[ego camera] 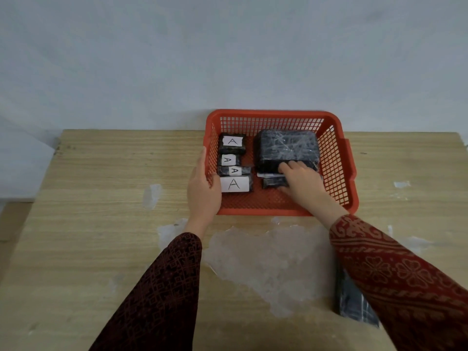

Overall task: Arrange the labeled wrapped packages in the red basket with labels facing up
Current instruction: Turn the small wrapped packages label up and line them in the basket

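The red basket stands at the table's far edge. Along its left wall lie several black wrapped packages with white "A" labels facing up; the nearest is the widest. A large black wrapped package fills the right side with no label showing. My right hand reaches into the basket, its fingers on the large package's near edge and over a small dark package whose label is hidden. My left hand grips the basket's left rim from outside.
Another dark wrapped package lies on the wooden table at the near right, partly under my right sleeve. Pale patches of torn film or glue mark the tabletop. A grey wall rises right behind the basket.
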`<state>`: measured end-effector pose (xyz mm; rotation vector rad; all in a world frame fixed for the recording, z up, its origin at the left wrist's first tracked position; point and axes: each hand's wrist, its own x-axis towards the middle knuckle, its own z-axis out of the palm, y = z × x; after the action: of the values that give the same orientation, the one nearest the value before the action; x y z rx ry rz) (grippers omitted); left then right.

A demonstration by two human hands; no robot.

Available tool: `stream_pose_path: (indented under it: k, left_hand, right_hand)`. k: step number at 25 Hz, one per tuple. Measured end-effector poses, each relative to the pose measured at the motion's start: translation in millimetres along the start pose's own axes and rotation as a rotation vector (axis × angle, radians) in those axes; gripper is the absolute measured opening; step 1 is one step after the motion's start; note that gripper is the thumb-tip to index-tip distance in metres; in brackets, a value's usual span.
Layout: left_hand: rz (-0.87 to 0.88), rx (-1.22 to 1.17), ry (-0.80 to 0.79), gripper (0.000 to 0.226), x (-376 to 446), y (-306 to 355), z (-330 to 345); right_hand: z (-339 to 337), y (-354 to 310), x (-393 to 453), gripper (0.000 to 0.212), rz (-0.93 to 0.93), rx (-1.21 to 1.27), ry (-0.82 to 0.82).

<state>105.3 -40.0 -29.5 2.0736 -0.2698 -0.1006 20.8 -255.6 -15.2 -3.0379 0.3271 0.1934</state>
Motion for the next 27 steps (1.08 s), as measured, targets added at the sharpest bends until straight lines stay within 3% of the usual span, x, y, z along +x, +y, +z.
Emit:
stream_pose_path:
  k: [3, 7, 12, 15, 21, 24, 27]
  left_hand:
    - [-0.004, -0.002, 0.009, 0.064, 0, 0, 0]
    - [-0.025, -0.009, -0.005, 0.064, -1, 1, -1]
    - [-0.032, -0.032, 0.009, 0.062, -1, 1, -1]
    - [-0.032, -0.039, 0.0, 0.062, -2, 0, -1]
    - [-0.019, 0.063, 0.027, 0.059, -3, 1, -1]
    - [-0.021, 0.054, 0.033, 0.057, -3, 2, -1]
    - [-0.021, 0.042, 0.023, 0.058, -2, 0, -1]
  right_hand:
    - [3, 38, -7, 0.055, -0.016, -0.043, -0.109]
    - [8, 53, -7, 0.043, -0.051, 0.056, -0.138]
    - [1, 53, -11, 0.018, -0.028, 0.595, -0.255]
    - [-4, 34, -7, 0.018, -0.066, 0.711, -0.287]
    - [7, -22, 11, 0.024, -0.175, 0.646, -0.428]
    - [13, -37, 19, 0.024, -0.096, 0.646, -0.414]
    - [11, -40, 23, 0.032, -0.178, 0.489, -0.475]
